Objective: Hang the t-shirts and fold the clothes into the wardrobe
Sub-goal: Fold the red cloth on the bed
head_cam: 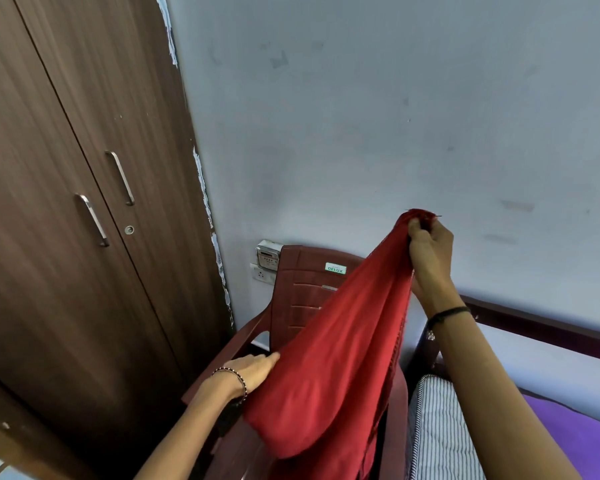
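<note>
The long red cloth garment (340,341) hangs in the air in front of us, over the seat of a maroon plastic chair (302,282). It is gathered to a narrow bunch at the top and widens to a rounded fold at the bottom. Our right hand (430,251) holds it up by that top bunch. The grip is closed tight, fingers curled round the fabric, and a small tuft of cloth pokes out above the knuckles. A black thread band (447,313) circles that wrist.

Our left hand (253,370) is lower, at the garment's left edge. Its grip is loose, with the fingers lying nearly straight and the fingertips touching the cloth. We cannot tell whether anything is pinched behind the fabric. A beaded bracelet (236,379) sits on that wrist.

The garment covers much of the chair's back and seat. A green and white label (335,268) shows on the backrest just above the cloth. Behind the chair, a small meter box (265,256) and a white socket (262,273) are fixed to the pale blue-grey wall (361,116).

To the left stands the brown wood-grain wardrobe (49,168). Both its doors are closed, so we see nothing of its inside. It has two curved metal handles (120,178) and a round keyhole (129,230). To the right, beside the chair, lies a bed with a dark wooden frame (534,323), a striped mattress (437,427) and a purple sheet (568,431).
</note>
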A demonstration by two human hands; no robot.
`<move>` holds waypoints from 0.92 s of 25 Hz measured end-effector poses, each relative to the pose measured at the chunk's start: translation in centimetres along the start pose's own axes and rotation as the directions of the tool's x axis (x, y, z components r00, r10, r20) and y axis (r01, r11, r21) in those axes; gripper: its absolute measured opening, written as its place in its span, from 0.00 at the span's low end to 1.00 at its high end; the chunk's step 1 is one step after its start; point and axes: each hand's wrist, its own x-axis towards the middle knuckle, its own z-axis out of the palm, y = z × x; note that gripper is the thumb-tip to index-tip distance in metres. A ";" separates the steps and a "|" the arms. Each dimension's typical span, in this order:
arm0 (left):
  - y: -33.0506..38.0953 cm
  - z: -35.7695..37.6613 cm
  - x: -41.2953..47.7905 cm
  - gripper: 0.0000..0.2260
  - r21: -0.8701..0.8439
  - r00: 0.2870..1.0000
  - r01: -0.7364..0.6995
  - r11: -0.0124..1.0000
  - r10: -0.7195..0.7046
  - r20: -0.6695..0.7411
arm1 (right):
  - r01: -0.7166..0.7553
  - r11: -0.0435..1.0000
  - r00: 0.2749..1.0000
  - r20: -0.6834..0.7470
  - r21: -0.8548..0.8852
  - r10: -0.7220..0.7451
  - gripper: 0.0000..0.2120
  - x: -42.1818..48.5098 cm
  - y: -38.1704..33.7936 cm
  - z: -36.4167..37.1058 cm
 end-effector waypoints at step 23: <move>-6.3 -10.3 -1.5 0.16 0.720 0.608 0.287 0.632 0.461 -0.647 | -0.132 0.968 0.962 -0.261 -0.211 0.074 0.13 -1.6 5.2 -3.0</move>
